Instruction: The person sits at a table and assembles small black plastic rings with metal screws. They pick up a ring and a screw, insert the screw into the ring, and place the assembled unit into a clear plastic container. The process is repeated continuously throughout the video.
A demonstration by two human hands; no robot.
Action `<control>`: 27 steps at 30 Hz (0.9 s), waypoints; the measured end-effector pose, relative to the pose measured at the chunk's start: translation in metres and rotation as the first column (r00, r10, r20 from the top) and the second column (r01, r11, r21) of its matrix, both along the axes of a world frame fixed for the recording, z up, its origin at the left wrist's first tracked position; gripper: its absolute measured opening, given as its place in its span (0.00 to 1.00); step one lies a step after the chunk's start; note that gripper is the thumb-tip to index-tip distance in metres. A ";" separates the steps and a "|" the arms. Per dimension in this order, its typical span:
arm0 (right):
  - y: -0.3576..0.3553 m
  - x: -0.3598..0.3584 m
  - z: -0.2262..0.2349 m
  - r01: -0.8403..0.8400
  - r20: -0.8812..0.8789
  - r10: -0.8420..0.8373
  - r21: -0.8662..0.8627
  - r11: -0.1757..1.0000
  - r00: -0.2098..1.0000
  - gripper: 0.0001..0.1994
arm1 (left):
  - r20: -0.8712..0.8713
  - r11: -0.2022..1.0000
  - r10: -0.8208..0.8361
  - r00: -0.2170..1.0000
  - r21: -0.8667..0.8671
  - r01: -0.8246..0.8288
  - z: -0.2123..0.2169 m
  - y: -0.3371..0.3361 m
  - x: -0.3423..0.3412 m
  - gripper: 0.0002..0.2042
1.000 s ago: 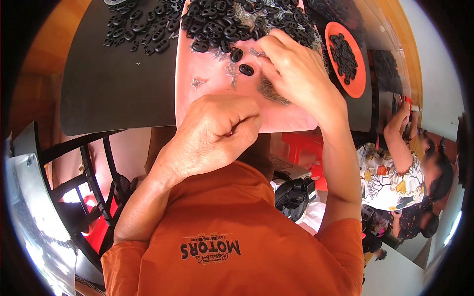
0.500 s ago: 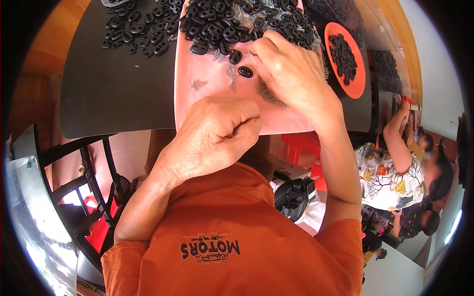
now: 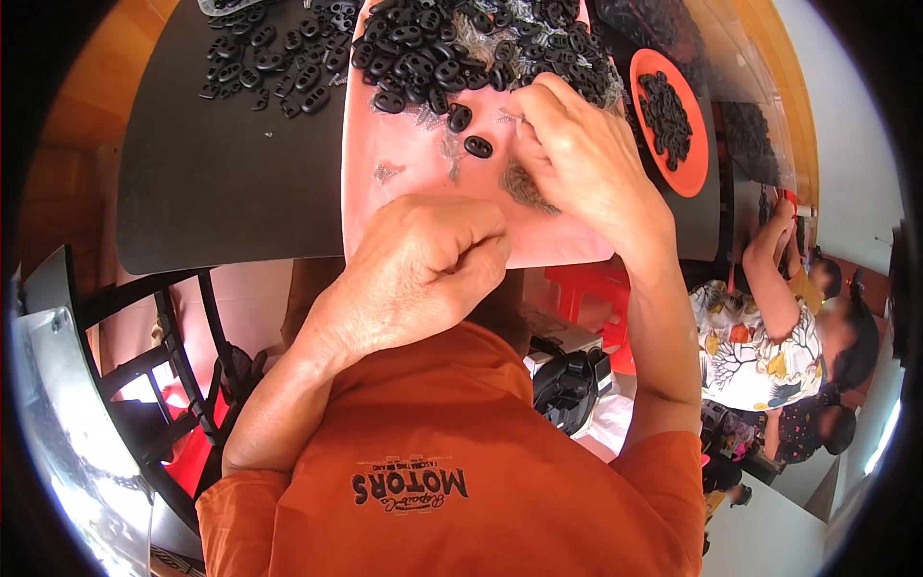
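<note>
Near the middle of the pink tray [image 3: 370, 135], a single black toggle [image 3: 478, 146] is lying on its flat side, its long axis slanting from the far-left corner side toward the near-right corner. It is sitting just to the left of the right hand [image 3: 577, 144] and beyond the left hand [image 3: 423, 260], between the tray's far heap and its near edge. The right hand is clearly the nearer, its fingertips almost beside the toggle.

The right hand's fingers are curling inward and narrow; I cannot tell whether they are pinching anything. The left hand is curling into a fist above the tray's near edge, and whatever it may be holding is staying out of sight.

The toggle is showing a smooth, rounded oval with two holes side by side, catching a little shine. A second toggle [image 3: 460, 117] is lying next to it on the far side, close to the toggle heap [image 3: 423, 58] that is filling the tray's far end. Thin springs [image 3: 524, 188] are lying in a small tangle partly under the right hand. Toward the desk's right edge, an orange plate [image 3: 681, 183] is holding small black parts.
</note>
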State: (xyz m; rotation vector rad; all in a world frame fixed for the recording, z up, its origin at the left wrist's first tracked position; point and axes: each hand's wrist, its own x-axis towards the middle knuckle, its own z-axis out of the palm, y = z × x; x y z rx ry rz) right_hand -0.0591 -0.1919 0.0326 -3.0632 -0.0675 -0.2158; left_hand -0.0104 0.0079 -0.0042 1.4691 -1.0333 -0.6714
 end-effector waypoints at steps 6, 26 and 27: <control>-0.001 0.017 0.000 0.020 0.108 -0.031 0.105 0.994 0.994 0.05 | -0.049 1.000 0.004 0.999 0.029 -0.002 0.001 0.000 -0.001 0.06; 0.010 0.014 0.001 -0.086 0.013 0.087 -0.024 0.996 0.996 0.08 | -0.001 1.000 0.013 1.000 -0.007 -0.013 -0.002 0.001 -0.003 0.05; 0.010 0.013 0.001 -0.086 0.007 0.086 -0.028 0.996 0.996 0.08 | -0.011 1.000 0.009 1.000 -0.001 -0.009 -0.002 0.001 -0.003 0.06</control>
